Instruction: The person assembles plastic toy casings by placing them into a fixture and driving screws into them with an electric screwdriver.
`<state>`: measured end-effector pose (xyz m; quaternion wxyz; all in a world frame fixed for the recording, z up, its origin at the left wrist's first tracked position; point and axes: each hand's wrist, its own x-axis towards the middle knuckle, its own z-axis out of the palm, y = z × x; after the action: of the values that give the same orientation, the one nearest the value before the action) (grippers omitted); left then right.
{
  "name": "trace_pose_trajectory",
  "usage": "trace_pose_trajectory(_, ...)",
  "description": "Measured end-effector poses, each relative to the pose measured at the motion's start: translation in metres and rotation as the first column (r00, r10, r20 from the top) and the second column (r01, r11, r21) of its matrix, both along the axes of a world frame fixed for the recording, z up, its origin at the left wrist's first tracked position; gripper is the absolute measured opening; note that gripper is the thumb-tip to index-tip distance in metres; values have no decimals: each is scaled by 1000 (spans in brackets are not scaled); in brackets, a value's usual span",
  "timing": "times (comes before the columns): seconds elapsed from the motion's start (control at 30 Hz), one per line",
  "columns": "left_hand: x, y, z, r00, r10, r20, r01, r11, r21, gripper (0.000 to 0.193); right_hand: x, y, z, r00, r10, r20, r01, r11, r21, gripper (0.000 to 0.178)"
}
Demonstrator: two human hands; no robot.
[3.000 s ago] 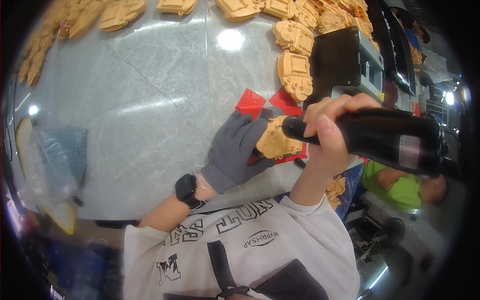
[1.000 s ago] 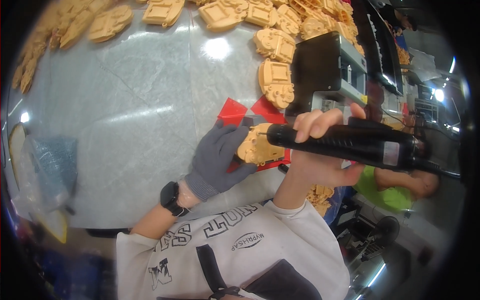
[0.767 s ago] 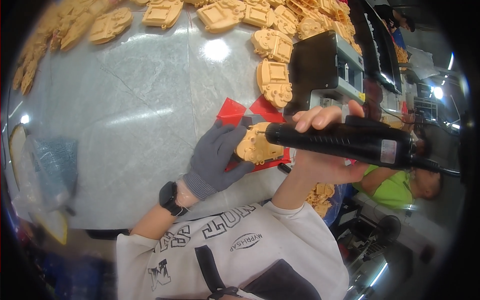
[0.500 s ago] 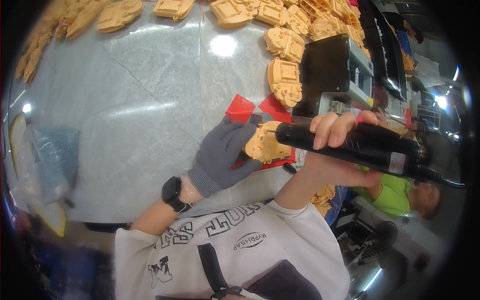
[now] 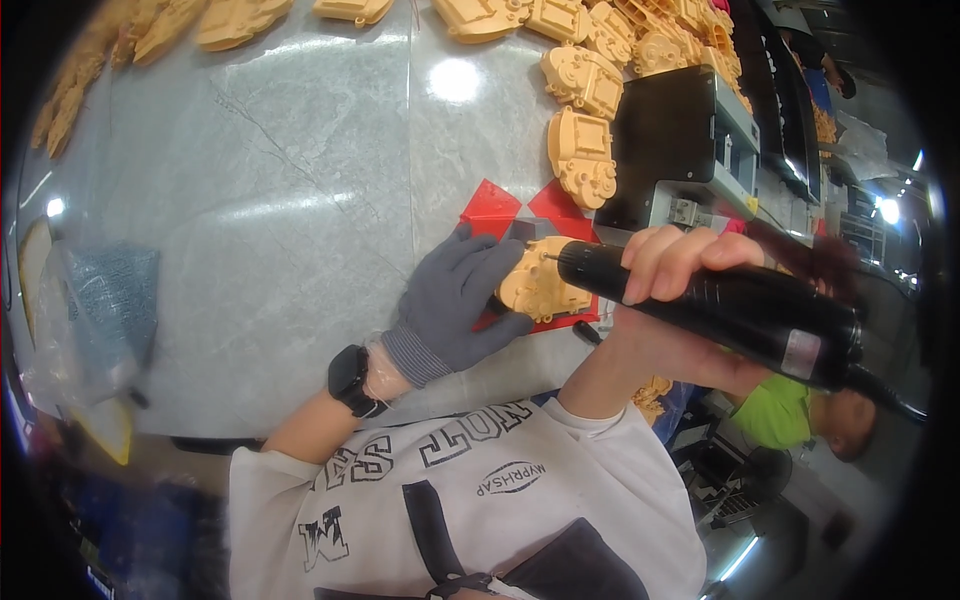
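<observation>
My left hand (image 5: 447, 300), in a grey glove, steadies a yellow plastic housing (image 5: 545, 287) with its thumb on the near side and its fingers along the far left side. The housing lies on a red fixture (image 5: 492, 203) with a grey part showing behind it. My right hand (image 5: 680, 300), bare, is wrapped round a thick black electric screwdriver (image 5: 740, 300). The tool lies nearly level, pointing left, and its thin bit meets the housing's upper edge or stands just above it; I cannot tell which. A cord leaves its rear end.
Several more yellow housings (image 5: 582, 157) line the far side of the grey table (image 5: 290, 210). A black-topped device (image 5: 665, 140) stands right of the fixture. Clear plastic bags (image 5: 110, 320) lie at the left edge. A person in a green top (image 5: 775, 415) is at the right.
The screwdriver's rear end has dropped, so the tool slopes more down to the right. My left hand still holds the housing on the fixture. The whole view has shifted slightly.
</observation>
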<state>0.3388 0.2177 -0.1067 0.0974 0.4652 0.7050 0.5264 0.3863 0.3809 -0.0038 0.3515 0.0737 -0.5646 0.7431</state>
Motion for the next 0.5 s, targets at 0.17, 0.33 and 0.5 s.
trace_pose_trajectory(0.17,1,1,-2,1000,8,-2,-8,1000,12,61,-2,-1,-2,999,55,3,-55,998,-15,82)
trace_pose_trajectory(0.33,2,0,-4,1000,31,-6,-31,999,20,61,-6,-1,1,993,121,18,-122,989,85,85)
trace_pose_trajectory(0.5,3,0,-6,1000,6,23,-6,1000,-12,67,-4,-2,6,993,112,48,-118,982,149,75)
